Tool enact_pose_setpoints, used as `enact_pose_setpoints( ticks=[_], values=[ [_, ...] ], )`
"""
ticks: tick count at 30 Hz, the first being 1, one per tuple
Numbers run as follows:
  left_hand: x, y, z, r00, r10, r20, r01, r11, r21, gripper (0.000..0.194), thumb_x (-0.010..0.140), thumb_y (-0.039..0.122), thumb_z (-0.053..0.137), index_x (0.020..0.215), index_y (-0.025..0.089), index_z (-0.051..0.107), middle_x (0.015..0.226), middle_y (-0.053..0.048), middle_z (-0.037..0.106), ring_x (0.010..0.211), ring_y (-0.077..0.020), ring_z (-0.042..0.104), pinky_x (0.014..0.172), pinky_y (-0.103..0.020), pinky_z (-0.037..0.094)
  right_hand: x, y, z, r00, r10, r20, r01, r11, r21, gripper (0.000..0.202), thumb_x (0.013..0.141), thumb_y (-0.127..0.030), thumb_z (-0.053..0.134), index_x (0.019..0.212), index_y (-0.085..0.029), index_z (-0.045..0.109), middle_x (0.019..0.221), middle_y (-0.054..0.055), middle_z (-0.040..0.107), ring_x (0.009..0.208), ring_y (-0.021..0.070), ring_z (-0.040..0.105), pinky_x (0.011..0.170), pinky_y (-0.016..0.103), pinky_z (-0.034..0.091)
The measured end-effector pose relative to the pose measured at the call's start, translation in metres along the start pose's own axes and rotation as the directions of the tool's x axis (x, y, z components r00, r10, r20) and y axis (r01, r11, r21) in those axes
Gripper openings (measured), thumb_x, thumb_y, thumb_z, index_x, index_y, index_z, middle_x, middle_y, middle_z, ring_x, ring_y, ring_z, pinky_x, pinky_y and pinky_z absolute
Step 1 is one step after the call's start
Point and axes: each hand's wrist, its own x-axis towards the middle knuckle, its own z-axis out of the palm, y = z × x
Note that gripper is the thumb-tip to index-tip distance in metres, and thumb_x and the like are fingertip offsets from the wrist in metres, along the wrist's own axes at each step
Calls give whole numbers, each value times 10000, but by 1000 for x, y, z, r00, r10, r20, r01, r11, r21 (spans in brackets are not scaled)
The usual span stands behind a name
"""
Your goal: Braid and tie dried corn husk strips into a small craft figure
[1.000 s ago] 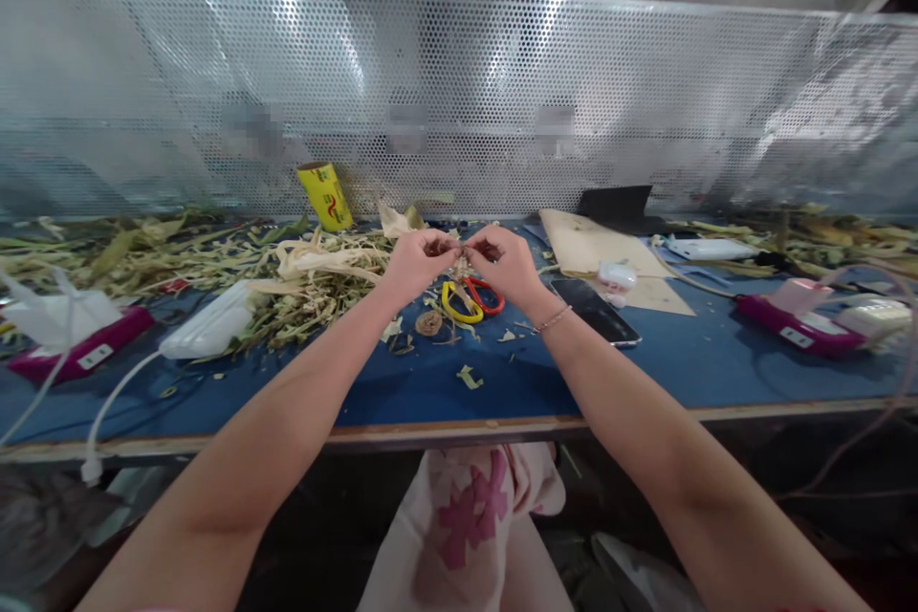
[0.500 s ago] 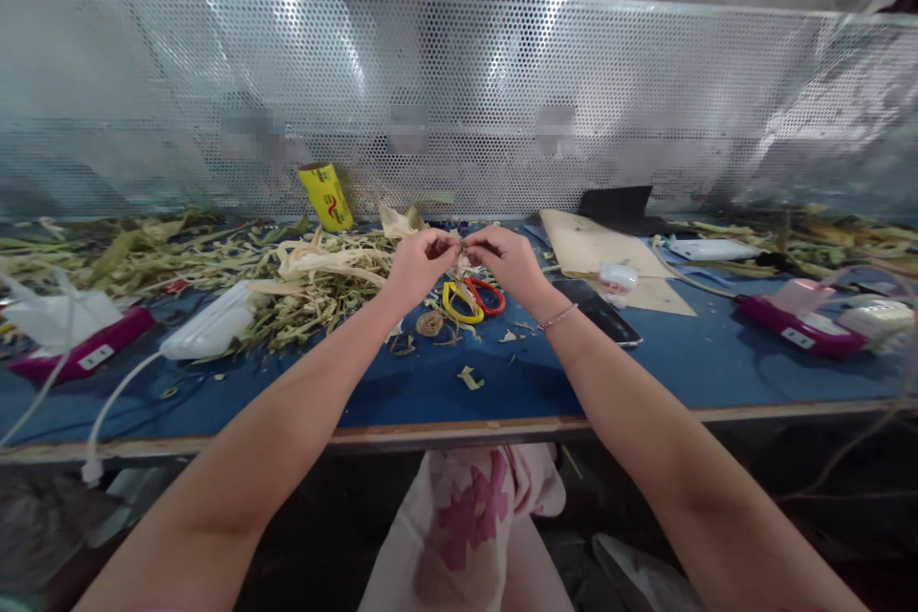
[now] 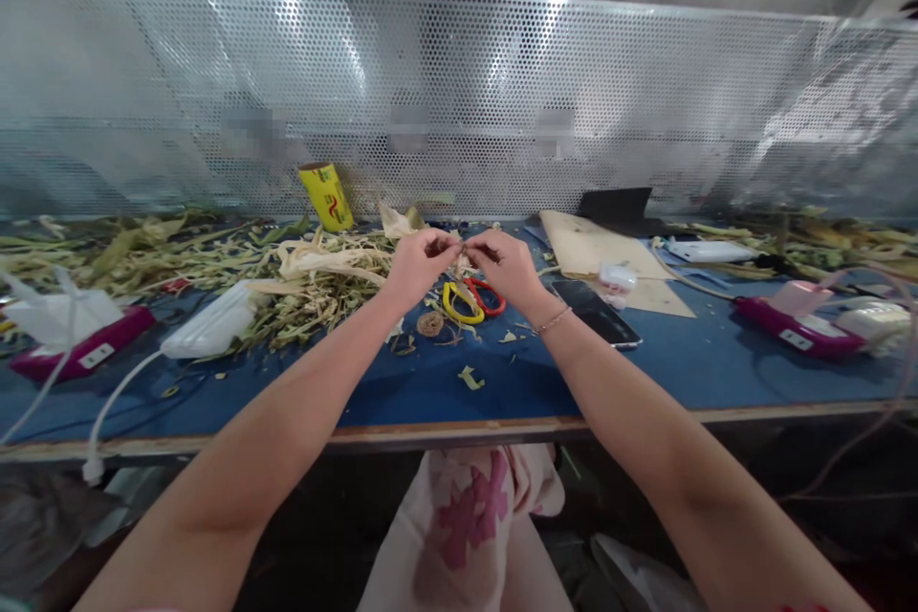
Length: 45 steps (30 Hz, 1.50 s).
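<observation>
Pale, dry, husk-like strip [image 3: 463,264] sits betw. L hand [image 3: 423,260] & R hand [image 3: 503,260], nr yellow-and-red-handled scissors [image 3: 480,312]. Both appear to pinch it, finger detail unclear. Risk: uneven pull could tear brittle fibre.

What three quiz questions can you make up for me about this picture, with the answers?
1. The left hand and right hand have their fingertips: (A) flat on the table, (B) close together, (C) around a phone?
2. True or false: the two handle loops are the same colour.
3. Fill in: the bracelet is on the ____ wrist.

Key: 1. B. 2. False; one is yellow, one red. 3. Right.
</observation>
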Motion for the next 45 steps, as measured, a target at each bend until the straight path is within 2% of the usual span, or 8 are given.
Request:
enact_pose_setpoints(
  ticks=[7, 12, 17, 25, 30, 36, 45],
  values=[
    [1, 0, 0, 1000, 13, 10, -13, 999, -48, 154, 629, 290, 607, 663, 139, 603, 601, -3, 577, 566, -88, 495, 575, -230, 432, -1, -3, 0, 999, 22, -30, -22, 1000, 8, 105, 731, -179, 493, 680, -193, 584, 646, 11, 585, 610, 119, 516, 576, 252, 422],
    [1, -2, 0, 1000, 14, 27, -12, 998, -58, 172, 644, 307, 606, 678, 139, 611, 618, -5, 584, 574, -87, 497, 580, -232, 419, -1, 0, 4, 990, 131, -44, -123, 981, 147, 76, 685, -203, 499, 668, -177, 569, 652, 9, 573, 585, 110, 508, 548, 245, 419],
    [0, -1, 0, 1000, -6, 30, 9, 997, -74, 184, 647, 319, 612, 675, 137, 614, 601, -5, 578, 564, -89, 490, 558, -230, 399, 0, 1, 7, 962, 272, 11, -261, 912, 317, 80, 664, -245, 500, 647, -173, 530, 574, -19, 520, 516, 89, 469, 501, 223, 400],
    [1, -5, 1, 999, -33, -2, 32, 988, -151, 221, 606, 344, 663, 679, 138, 629, 625, -14, 609, 588, -97, 524, 582, -241, 423, 1, 6, 8, 940, 340, -5, -316, 878, 359, 44, 631, -223, 496, 622, -181, 506, 554, -30, 492, 497, 89, 455, 502, 230, 412],
    [3, -9, 1, 999, -49, -11, 47, 984, -172, 227, 592, 343, 674, 684, 140, 632, 622, -15, 618, 574, -94, 524, 578, -238, 432, 1, 10, 7, 952, 305, 31, -298, 893, 336, 46, 656, -221, 491, 652, -179, 508, 579, -24, 499, 521, 92, 463, 525, 235, 424],
    [2, -9, 2, 999, -47, -15, 44, 985, -167, 201, 609, 326, 660, 680, 140, 636, 605, -6, 606, 568, -91, 519, 574, -234, 424, 0, 4, 6, 964, 248, 99, -267, 907, 325, 155, 761, -319, 449, 707, -183, 499, 609, -19, 488, 551, 94, 452, 536, 229, 403],
    [2, -8, 4, 995, -96, -23, 85, 957, -276, 248, 582, 339, 687, 702, 126, 645, 572, 8, 576, 535, -72, 483, 562, -222, 409, 0, 0, 0, 989, 123, 84, -129, 990, 65, 156, 808, -264, 420, 666, -199, 430, 600, -22, 486, 574, 107, 453, 594, 244, 368]
  ],
)
